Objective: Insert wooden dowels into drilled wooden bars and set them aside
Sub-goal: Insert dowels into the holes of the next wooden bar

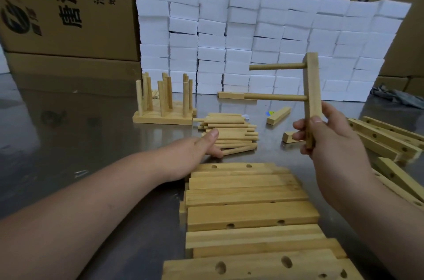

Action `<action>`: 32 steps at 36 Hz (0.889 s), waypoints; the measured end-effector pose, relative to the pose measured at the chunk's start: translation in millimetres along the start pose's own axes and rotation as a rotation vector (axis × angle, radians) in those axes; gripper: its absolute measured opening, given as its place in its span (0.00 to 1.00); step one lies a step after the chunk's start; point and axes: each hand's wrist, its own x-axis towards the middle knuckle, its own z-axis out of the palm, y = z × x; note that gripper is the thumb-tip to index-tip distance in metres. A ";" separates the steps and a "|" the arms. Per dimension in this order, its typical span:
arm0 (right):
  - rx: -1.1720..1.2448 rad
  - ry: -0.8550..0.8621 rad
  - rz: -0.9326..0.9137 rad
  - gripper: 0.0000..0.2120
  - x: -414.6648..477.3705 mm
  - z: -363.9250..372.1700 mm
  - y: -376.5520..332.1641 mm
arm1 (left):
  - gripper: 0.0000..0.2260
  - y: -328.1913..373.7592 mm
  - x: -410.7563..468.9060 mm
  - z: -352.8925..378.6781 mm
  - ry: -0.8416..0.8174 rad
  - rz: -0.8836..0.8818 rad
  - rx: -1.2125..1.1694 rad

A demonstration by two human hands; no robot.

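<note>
My right hand (pixel 330 135) grips the lower end of a drilled wooden bar (pixel 311 87) held upright above the table. Two dowels stick out of the bar to the left, an upper dowel (pixel 276 66) and a lower dowel (pixel 274 97). My left hand (pixel 202 145) reaches to the pile of loose dowels (pixel 229 134) and its fingers pinch one dowel at the pile's near edge. Finished bars with upright dowels (pixel 164 105) stand at the far left of the work area. A stack of drilled bars (pixel 250 213) lies right in front of me.
More drilled bars (pixel 387 137) lie at the right. Short wooden blocks (pixel 278 115) sit behind the dowel pile. A wall of white foam blocks (pixel 263 39) and cardboard boxes (pixel 66 9) closes off the back of the metal table (pixel 75 123). A grey cloth (pixel 397 96) lies far right.
</note>
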 end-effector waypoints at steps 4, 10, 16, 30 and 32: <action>0.067 0.016 0.040 0.17 1.6 -0.9 0.7 | 0.38 3.0 -1.9 -1.0 0.051 -0.013 0.020; 0.141 0.013 0.097 0.11 0.1 -0.9 -5.1 | 0.20 1.1 1.4 -3.2 0.206 -0.069 0.095; 0.163 -0.013 0.127 0.13 -1.4 -1.5 -7.0 | 0.04 -6.7 8.9 -7.2 0.251 -0.133 0.051; 0.552 -0.154 0.323 0.13 -0.4 4.6 -10.7 | 0.04 12.3 -3.2 -7.4 0.432 0.115 -0.233; 0.577 -0.195 0.309 0.18 -2.2 5.4 -11.7 | 0.06 21.7 -9.1 -2.8 0.397 0.200 -0.229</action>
